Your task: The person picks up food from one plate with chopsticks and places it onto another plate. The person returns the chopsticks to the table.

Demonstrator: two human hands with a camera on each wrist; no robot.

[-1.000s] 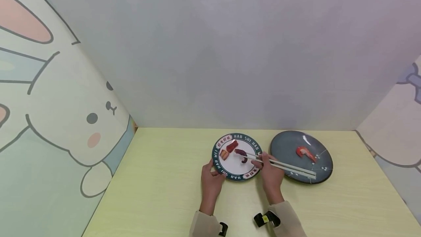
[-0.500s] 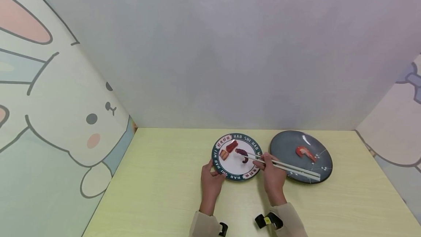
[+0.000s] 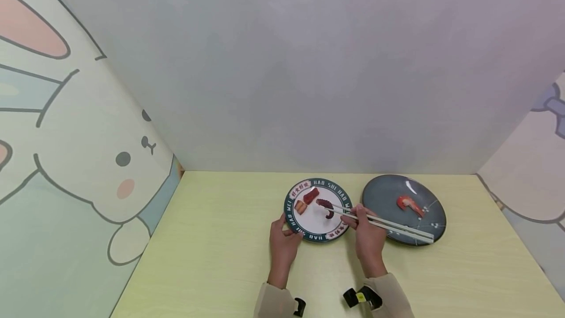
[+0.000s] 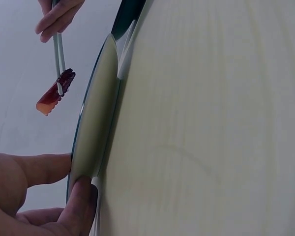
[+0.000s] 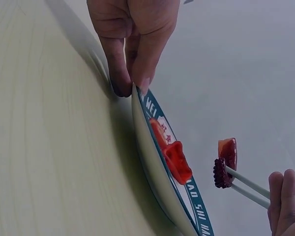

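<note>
My left hand (image 3: 284, 245) pinches the near-left rim of a white plate (image 3: 314, 224) with a green lettered border. In the left wrist view, the thumb and fingers sit on either side of that rim. Chopsticks (image 3: 397, 228) are gripped in my right hand (image 3: 368, 237). Their tips hold a dark purple-red, curled piece that looks like an octopus tentacle (image 3: 324, 203). Both wrist views show this tentacle piece (image 5: 225, 164) raised off the plate. On the plate lie a red food piece (image 3: 311, 196) and a small orange-and-pale striped piece (image 3: 301, 207).
Right of the white plate stands a dark grey-blue plate (image 3: 379, 200) with a flower pattern, bearing a shrimp (image 3: 410, 205). The chopsticks' back ends pass above it. Behind the pale wooden table (image 3: 220, 239) rises a grey wall (image 3: 282, 87).
My right hand has shifted slightly to the right, carrying the chopsticks and the tentacle piece a little that way. The left hand and both plates have stayed put.
</note>
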